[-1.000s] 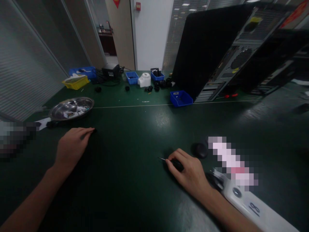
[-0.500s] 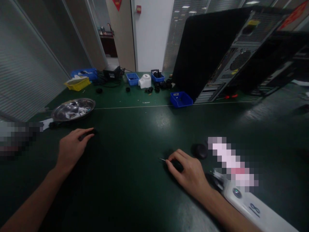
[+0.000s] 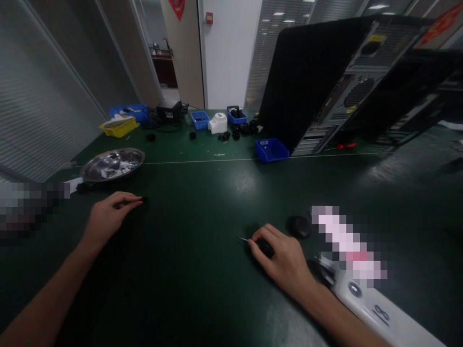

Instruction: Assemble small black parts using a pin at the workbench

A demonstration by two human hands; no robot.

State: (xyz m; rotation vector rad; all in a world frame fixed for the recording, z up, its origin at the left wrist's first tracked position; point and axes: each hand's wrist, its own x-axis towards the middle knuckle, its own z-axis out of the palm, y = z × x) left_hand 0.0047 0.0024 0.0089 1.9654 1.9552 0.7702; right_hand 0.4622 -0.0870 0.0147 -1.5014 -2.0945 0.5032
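Observation:
On the left of the green table my left hand [image 3: 106, 214] is closed in a pinch, with thumb and fingertips on a small dark piece [image 3: 145, 199]; its kind I cannot make out. My right hand [image 3: 285, 253] rests on the table right of centre, its fingers wrapped round the black handle of a screwdriver [image 3: 266, 248]. The thin metal shaft points left from between thumb and forefinger. Just beyond that hand lies a round dark object [image 3: 300, 226]. Close to the right wrist is a white device [image 3: 376, 308] marked 18.
A metal dish [image 3: 113, 165] with white scraps stands beyond my left hand. Along the back are a yellow bin [image 3: 118, 126], a blue bin [image 3: 272, 150], a white vented part [image 3: 217, 124] and several small black parts. A tall black computer case [image 3: 307, 82] rises at back right.
My left thumb and fingers have come closer together on the small dark piece. My right hand stays in place with the screwdriver. The view has shifted slightly.

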